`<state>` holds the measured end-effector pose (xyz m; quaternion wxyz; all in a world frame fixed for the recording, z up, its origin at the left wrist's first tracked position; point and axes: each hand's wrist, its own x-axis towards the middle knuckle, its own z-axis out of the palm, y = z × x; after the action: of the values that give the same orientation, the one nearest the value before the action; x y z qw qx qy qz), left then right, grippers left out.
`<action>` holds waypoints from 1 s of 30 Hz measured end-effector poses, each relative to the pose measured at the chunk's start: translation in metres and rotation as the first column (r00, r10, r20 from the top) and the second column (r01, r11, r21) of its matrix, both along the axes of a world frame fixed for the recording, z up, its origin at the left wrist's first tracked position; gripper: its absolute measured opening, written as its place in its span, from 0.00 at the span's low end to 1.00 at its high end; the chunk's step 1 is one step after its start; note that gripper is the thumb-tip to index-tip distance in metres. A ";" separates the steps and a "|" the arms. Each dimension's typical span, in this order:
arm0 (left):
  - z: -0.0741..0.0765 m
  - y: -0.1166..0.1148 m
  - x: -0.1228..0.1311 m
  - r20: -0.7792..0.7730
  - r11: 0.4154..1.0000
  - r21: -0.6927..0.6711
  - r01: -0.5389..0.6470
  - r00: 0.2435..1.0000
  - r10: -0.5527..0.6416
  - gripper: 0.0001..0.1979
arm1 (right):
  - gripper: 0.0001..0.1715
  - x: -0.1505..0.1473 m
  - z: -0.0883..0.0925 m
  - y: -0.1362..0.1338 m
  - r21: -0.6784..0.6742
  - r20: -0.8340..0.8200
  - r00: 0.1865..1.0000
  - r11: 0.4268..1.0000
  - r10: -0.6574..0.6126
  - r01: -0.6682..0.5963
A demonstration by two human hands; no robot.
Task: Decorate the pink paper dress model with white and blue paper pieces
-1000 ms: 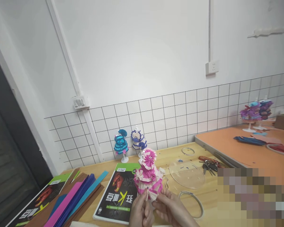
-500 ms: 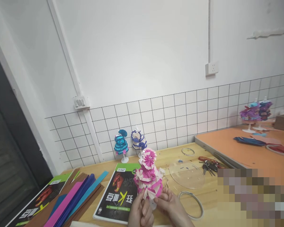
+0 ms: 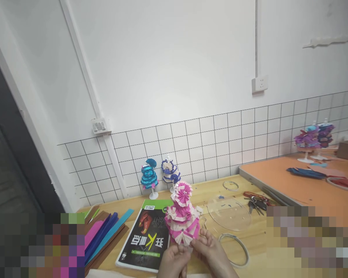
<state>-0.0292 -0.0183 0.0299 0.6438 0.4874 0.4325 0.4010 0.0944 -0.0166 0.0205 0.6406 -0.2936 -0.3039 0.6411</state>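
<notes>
Left hand [image 3: 173, 261] lower — by ruffle edge [image 3: 183, 239]

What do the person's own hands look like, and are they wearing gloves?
No gloves! The left grip and the right grip are both ordinary bare hands. I can see no ring, bracelet or marking on either. No sleeve shows before the picture's bottom edge, so I can't tell what's worn higher up.

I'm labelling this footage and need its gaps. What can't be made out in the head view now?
Head view:
Pink paper figure: base and exact grip, mostly hidden by the left hand and right hand.
Blue-and-cream figure: stand, partly behind the pink one.
Coloured strips: near ends, covered by pixelation.
Blue scraps: too small to identify.
</notes>
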 end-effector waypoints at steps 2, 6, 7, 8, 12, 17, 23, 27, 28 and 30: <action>-0.008 0.003 0.002 -0.067 0.999 -0.043 0.001 0.998 -0.004 0.26 | 0.23 0.001 -0.006 0.002 0.008 0.001 1.000 1.000 -0.003 0.003; -0.016 0.004 0.014 0.019 0.989 -0.106 -0.107 0.994 0.110 0.28 | 0.25 0.002 -0.015 0.006 0.039 0.075 0.997 0.999 -0.034 0.032; -0.016 0.004 0.017 0.046 0.982 -0.108 -0.153 0.986 0.159 0.29 | 0.25 0.003 -0.016 0.007 0.055 0.092 0.995 0.998 -0.045 0.040; -0.016 0.003 0.019 0.064 0.975 -0.107 -0.195 0.977 0.202 0.29 | 0.25 0.003 -0.016 0.008 0.070 0.107 0.993 0.996 -0.057 0.049; -0.013 0.003 0.023 0.098 0.961 -0.105 -0.256 0.959 0.266 0.27 | 0.25 0.004 -0.016 0.010 0.113 0.130 0.988 0.991 -0.083 0.069; -0.014 0.007 0.023 0.112 0.963 -0.106 -0.247 0.960 0.258 0.27 | 0.24 0.005 -0.017 0.011 0.154 0.134 0.990 0.988 -0.051 0.030; -0.015 0.010 0.020 0.110 0.959 -0.132 -0.251 0.958 0.266 0.27 | 0.23 0.007 -0.014 0.009 0.159 0.195 0.980 0.987 -0.035 0.003; -0.008 0.009 0.018 0.128 0.958 -0.127 -0.257 0.953 0.273 0.26 | 0.24 0.014 -0.007 0.008 0.149 0.335 0.938 0.988 -0.088 0.039; -0.006 0.009 0.018 0.122 0.956 -0.124 -0.264 0.952 0.279 0.26 | 0.24 0.016 -0.006 0.007 0.150 0.359 0.927 0.987 -0.106 0.055; -0.004 0.009 0.019 0.113 0.951 -0.118 -0.285 0.948 0.298 0.26 | 0.23 0.020 -0.003 0.006 0.151 0.376 0.918 0.986 -0.128 0.075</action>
<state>-0.0104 -0.0090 0.0254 0.6277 0.3579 0.4769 0.5004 0.1148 -0.0102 0.0174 0.6193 -0.3853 -0.4502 0.5151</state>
